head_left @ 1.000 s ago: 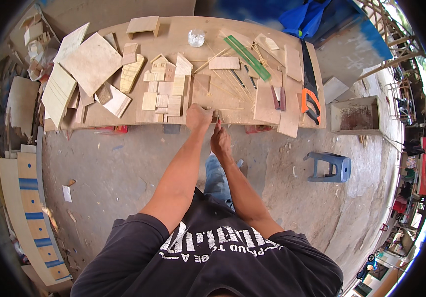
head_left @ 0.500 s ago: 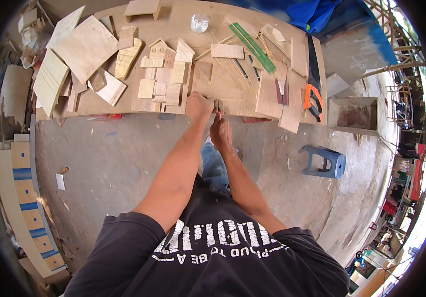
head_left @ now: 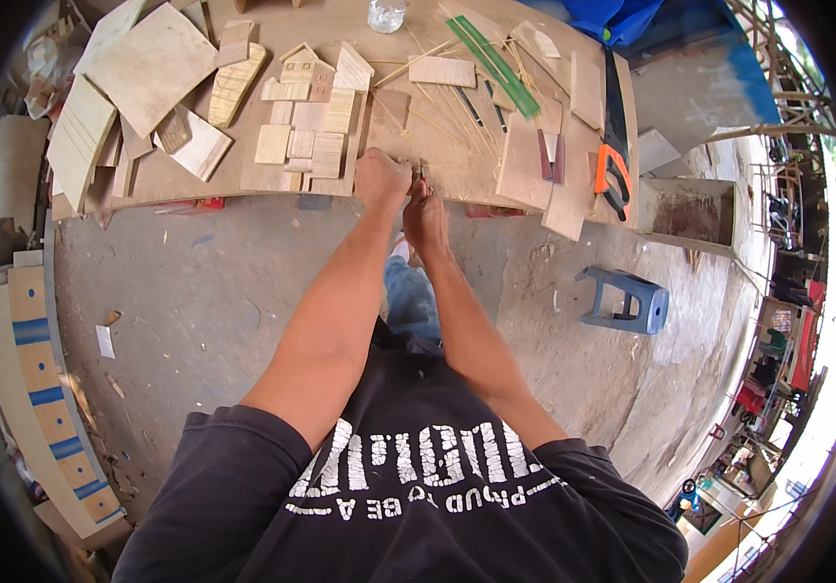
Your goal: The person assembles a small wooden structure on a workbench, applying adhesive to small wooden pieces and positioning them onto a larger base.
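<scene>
At the near edge of the workbench (head_left: 214,185), my left hand (head_left: 382,178) is closed and rests by the wood. My right hand (head_left: 426,220) is closed just right of it and slightly nearer to me, thumb upward. Between the hands shows a small brownish bit, with a speck of red at the right thumb; what each hand grips is hidden or too small to name. Left of my hands lies a house-shaped arrangement of small wooden blocks (head_left: 307,131). A flat wooden piece (head_left: 391,109) lies just beyond them.
Wooden boards (head_left: 151,68) pile up at the left. A green ruler (head_left: 495,70), thin sticks, pencils and a glass jar (head_left: 386,15) lie farther back. An orange-handled saw (head_left: 614,175) rests at the right. A blue stool (head_left: 629,299) stands on the floor.
The whole view has shifted, so the bench sits higher in the picture. My right hand has come slightly closer to the left; both stay closed at the bench edge.
</scene>
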### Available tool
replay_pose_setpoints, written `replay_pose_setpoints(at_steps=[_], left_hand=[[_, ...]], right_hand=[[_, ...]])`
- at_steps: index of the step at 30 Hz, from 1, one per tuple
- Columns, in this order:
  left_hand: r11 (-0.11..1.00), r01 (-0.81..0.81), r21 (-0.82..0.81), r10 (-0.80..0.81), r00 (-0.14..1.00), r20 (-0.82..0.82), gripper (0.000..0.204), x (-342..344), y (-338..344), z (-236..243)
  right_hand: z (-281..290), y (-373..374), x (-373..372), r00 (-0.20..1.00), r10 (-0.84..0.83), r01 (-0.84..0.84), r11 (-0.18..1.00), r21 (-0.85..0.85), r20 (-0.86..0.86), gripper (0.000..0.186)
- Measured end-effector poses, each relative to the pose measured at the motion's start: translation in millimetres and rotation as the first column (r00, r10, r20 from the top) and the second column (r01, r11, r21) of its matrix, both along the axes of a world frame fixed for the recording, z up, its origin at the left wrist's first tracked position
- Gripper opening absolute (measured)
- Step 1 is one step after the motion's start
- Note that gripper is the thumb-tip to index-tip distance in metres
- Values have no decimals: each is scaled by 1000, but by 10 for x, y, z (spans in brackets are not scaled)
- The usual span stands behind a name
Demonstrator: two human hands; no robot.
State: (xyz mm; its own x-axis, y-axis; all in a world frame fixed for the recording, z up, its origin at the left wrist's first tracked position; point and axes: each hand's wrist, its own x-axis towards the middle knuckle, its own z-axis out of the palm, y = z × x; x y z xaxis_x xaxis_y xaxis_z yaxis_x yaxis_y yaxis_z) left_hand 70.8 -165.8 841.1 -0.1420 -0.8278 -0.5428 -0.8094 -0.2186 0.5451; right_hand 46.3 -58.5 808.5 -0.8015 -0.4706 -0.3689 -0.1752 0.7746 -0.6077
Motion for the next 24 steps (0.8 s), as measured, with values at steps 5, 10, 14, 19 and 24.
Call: replay_pose_setpoints(at_steps=[5,10,14,19,24], left_hand=[[999,10,-41,-10,1000,7,49,-12,15,16],[1000,7,-20,-7,1000,-15,48,-10,3,66],[1000,-10,-16,10,1000,-18,47,18,-2,17],[1000,-3,-9,2,998,-60,50,9,10,70],[998,23,-52,-25,999,-48,49,28,8,68]], right_hand=[[-32,-51,40,997,-36,28,991,-135,-63,61],[-88,6,-35,999,15,-17,999,-40,-47,66],[195,125,-207,997,-62,56,991,-120,-46,57],[164,251,-584,931,108,-175,971,-164,-348,24],[119,235,-809,834,318,-363,932,-14,-451,20]])
